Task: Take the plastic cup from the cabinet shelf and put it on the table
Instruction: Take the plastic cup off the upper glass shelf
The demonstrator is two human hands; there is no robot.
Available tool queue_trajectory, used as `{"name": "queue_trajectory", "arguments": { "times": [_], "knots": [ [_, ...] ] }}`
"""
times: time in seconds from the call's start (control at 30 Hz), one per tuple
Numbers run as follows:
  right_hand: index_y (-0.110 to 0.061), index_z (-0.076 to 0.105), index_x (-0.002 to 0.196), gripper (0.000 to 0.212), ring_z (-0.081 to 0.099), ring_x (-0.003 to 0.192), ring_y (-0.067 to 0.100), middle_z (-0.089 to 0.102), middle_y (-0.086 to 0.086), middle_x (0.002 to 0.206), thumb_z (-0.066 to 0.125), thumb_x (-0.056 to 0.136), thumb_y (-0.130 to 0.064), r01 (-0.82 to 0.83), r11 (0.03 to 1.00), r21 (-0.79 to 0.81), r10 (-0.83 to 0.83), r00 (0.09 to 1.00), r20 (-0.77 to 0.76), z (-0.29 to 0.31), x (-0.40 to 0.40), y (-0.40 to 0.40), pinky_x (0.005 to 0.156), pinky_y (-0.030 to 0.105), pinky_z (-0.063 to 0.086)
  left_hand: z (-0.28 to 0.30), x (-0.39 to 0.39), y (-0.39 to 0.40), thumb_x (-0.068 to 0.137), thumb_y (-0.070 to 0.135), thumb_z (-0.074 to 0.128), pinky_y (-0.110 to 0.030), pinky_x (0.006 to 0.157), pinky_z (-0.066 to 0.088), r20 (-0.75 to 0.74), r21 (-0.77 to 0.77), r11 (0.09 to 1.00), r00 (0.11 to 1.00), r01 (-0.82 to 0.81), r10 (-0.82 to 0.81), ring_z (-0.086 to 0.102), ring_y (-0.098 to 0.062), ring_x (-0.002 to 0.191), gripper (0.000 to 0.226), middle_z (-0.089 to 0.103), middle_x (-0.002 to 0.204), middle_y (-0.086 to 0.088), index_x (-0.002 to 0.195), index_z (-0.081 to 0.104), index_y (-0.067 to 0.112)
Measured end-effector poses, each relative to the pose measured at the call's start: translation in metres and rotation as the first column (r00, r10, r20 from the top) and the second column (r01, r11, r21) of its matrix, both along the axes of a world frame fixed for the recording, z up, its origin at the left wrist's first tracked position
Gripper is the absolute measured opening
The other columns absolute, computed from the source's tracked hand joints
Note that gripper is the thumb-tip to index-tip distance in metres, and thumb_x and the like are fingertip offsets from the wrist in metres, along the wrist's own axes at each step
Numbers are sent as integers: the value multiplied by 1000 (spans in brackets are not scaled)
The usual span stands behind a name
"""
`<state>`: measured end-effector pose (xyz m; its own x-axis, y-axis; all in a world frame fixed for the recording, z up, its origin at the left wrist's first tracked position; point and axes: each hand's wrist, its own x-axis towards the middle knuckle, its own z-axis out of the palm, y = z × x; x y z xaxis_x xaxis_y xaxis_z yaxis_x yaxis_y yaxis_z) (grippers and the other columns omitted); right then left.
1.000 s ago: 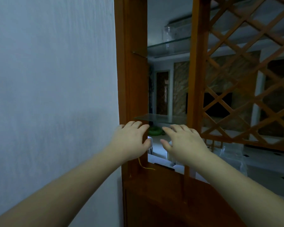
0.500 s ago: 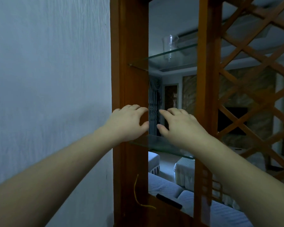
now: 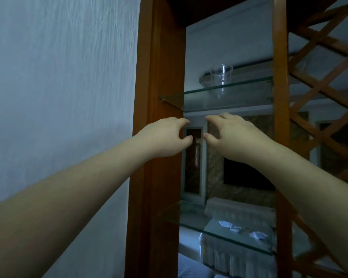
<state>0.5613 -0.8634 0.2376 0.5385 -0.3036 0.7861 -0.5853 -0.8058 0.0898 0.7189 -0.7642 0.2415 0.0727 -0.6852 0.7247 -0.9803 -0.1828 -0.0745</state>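
Observation:
A clear plastic cup (image 3: 221,77) stands upright on the upper glass shelf (image 3: 191,99) of a wooden cabinet (image 3: 159,81). Both hands are raised side by side just below that shelf's front edge. My left hand (image 3: 165,137) is in front of the cabinet's left post, fingers curled and apart, holding nothing. My right hand (image 3: 233,137) sits below and slightly right of the cup, fingers spread, empty. Neither hand touches the cup.
A lower glass shelf (image 3: 219,235) spans the cabinet near waist height. A wooden lattice panel (image 3: 325,97) closes the right side. A white textured wall (image 3: 62,87) fills the left. Beyond the cabinet, a room with a covered table (image 3: 237,237) shows through.
Both hands have risen from the lower glass shelf up to just under the upper one. The view tilted upward, bringing the cup nearer the centre of the view.

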Motion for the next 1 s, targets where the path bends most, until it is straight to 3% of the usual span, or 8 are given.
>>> {"name": "queue_trajectory", "arguments": {
  "times": [0.1, 0.23, 0.5, 0.6, 0.7, 0.8, 0.87, 1.0],
  "knots": [
    [-30, 33, 144, 58, 46, 128, 26, 46, 5, 145, 47, 92, -50, -13, 1000, 0, 13, 1000, 7, 32, 2, 3, 101, 47, 41, 31, 8, -5, 90, 48, 47, -27, 82, 44, -27, -48, 993, 994, 107, -108, 52, -20, 119, 56, 49, 142, -5, 141, 37, 26],
    [-27, 41, 141, 52, 53, 122, 24, 54, 5, 139, 50, 93, -46, -68, 998, -19, 69, 995, 70, 75, -2, 5, 88, 33, 40, 65, 12, -17, 90, 45, 49, -32, 76, 54, -32, -109, 981, 986, 160, -164, 60, -16, 98, 54, 54, 135, -4, 139, 40, 25],
    [-19, 39, 142, 58, 57, 111, 24, 56, 9, 135, 53, 92, -46, -36, 996, 83, 19, 981, 194, 136, 7, -27, 79, 31, 40, 110, 36, -62, 88, 45, 54, -18, 55, 44, -106, -208, 936, 945, 283, -309, 56, -4, 77, 56, 51, 136, -6, 139, 38, 27],
    [-11, 38, 140, 63, 59, 97, 23, 58, 14, 130, 57, 90, -43, -11, 987, 159, -31, 966, 257, 152, 11, -42, 73, 35, 48, 118, 42, -80, 87, 47, 56, -18, 59, 42, -144, -214, 922, 923, 323, -357, 56, -10, 90, 63, 44, 146, -4, 142, 33, 28],
    [-5, 50, 125, 52, 60, 84, 23, 64, 16, 111, 60, 88, -41, 15, 976, 218, -83, 949, 305, 164, 15, -54, 79, 42, 52, 124, 44, -91, 85, 49, 57, -24, 72, 44, -174, -247, 910, 909, 333, -380, 52, -22, 117, 67, 41, 148, -4, 143, 32, 26],
    [-4, 54, 116, 52, 51, 66, 18, 57, 8, 83, 60, 87, -48, 58, 953, 298, -154, 937, 312, 170, 20, -63, 53, 33, 42, 126, 44, -101, 83, 53, 58, -29, 81, 44, -187, -262, 901, 898, 346, -399, 47, -24, 126, 72, 40, 149, -5, 143, 31, 26],
    [-4, 52, 123, 62, 53, 73, 22, 57, 10, 88, 57, 87, -53, 105, 943, 317, -195, 944, 266, 174, 24, -68, 57, 31, 39, 125, 44, -106, 81, 55, 59, -28, 83, 42, -176, -260, 900, 900, 349, -400, 47, -24, 126, 74, 40, 150, -5, 144, 30, 26],
    [-4, 43, 138, 82, 50, 121, 38, 50, 20, 139, 50, 84, -67, 233, 922, 310, -289, 946, 147, 184, 32, -71, 96, 44, 40, 123, 47, -110, 81, 55, 60, -27, 82, 40, -173, -247, 902, 900, 353, -399, 47, -24, 126, 75, 39, 150, -4, 144, 30, 28]
  ]
}}
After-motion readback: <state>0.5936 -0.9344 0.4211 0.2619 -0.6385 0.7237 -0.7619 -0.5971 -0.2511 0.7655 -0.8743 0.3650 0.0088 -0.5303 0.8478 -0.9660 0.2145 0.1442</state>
